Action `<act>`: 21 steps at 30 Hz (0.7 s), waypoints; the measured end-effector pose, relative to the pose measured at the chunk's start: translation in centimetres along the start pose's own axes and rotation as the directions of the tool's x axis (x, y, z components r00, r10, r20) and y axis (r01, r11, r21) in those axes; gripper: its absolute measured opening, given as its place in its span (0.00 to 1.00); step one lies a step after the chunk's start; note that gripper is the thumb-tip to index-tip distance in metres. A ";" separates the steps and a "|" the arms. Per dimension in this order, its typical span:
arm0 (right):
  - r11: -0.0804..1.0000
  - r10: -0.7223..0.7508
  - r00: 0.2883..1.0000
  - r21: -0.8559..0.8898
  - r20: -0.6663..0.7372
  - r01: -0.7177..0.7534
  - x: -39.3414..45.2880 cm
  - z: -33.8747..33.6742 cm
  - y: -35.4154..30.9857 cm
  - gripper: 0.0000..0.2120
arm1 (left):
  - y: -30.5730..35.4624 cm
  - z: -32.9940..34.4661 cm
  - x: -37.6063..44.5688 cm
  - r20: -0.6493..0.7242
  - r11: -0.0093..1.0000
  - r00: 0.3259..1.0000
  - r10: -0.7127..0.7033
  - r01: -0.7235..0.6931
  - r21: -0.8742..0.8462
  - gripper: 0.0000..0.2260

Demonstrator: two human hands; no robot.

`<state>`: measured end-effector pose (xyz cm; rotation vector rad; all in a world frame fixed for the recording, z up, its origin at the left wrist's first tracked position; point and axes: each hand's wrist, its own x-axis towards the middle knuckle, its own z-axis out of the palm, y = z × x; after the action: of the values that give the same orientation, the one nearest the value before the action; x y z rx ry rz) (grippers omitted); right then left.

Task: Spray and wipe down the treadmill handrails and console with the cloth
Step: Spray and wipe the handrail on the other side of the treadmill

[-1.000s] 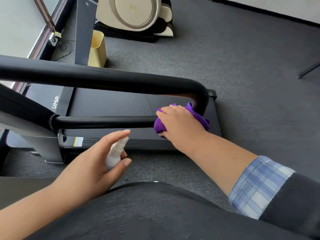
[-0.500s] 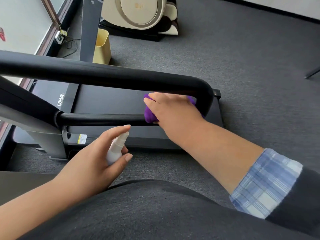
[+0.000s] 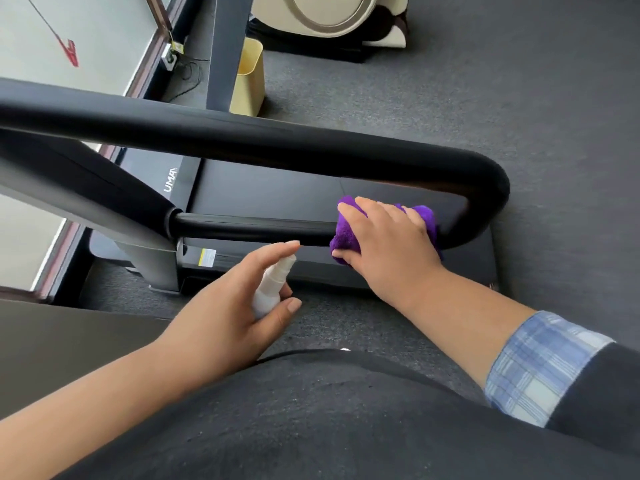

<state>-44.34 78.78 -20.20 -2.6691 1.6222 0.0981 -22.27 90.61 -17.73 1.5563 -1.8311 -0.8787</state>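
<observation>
The right hand is closed round the purple cloth on the thin lower handrail, whose long axis runs left from those fingers (bare bar that way), while the left hand, just nearer, grips the spray bottle.

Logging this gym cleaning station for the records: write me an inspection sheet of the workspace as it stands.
Surface: dark grey carpet floor; black treadmill deck on it.
Job's things: purple fluffy cloth pressed on thin lower black handrail; thick padded upper handrail above; small white spray bottle.
Clutter: pale yellow plastic bin.
Hands: right hand holds the cloth; left hand grips the bottle, forefinger on top.
Cables: black cord by wall socket.
Surroundings: cream round machine; window at left.
</observation>
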 end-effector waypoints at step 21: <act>0.947 -0.306 0.952 -0.098 0.010 0.306 10.9 3.6 -20.8 0.39 | -8.1 -7.7 -6.9 -0.105 0.997 0.991 -0.081 0.081 -0.005 0.27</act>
<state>-21.08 78.89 -24.81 -2.9595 1.2121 0.1705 -10.31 95.72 -19.41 1.6539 -1.7043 -0.8181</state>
